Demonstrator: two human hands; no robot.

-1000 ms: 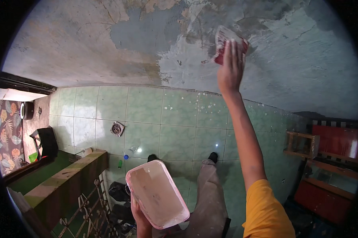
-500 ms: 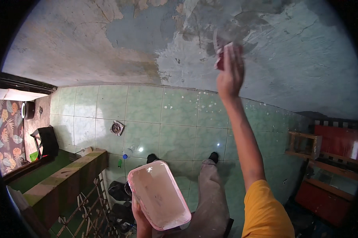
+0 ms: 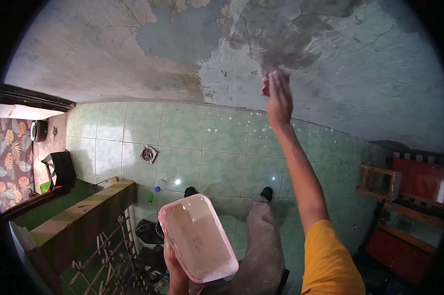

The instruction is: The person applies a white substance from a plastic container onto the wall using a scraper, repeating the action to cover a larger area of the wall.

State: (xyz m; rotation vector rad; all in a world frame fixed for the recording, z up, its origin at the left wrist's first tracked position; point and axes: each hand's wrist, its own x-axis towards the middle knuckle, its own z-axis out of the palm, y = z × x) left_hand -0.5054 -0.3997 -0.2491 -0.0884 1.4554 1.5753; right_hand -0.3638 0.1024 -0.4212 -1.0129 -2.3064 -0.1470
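Note:
My right arm (image 3: pixel 303 177) reaches forward to the patchy grey wall (image 3: pixel 359 83). In my right hand (image 3: pixel 280 103) is a folded dark red sheet (image 3: pixel 267 88), held flat under the fingers against the wall's lower part; whether it is sandpaper or cloth I cannot make out. A dark, damp-looking patch (image 3: pixel 291 44) lies just above it. My left hand (image 3: pixel 174 260) grips the left side of a rectangular plastic tub (image 3: pixel 234 255) with a pink, smeared rim. Glints show inside the tub near its far edge, and its bottom is pale and smudged. Most left fingers are hidden beneath it.
Green floor tiles (image 3: pixel 180 125) carry white splatters near the wall. A floor drain (image 3: pixel 148 154) and a blue-capped clear bottle (image 3: pixel 158 189) are ahead to the left. At left runs a wooden beam (image 3: pixel 91 211) above a metal grille (image 3: pixel 101 255). Wooden-framed red furniture (image 3: pixel 404 241) stands at right.
My right hand has slid down the wall with the red sheet, toward the floor edge and slightly left. The tub stays in my left hand, nearly still.

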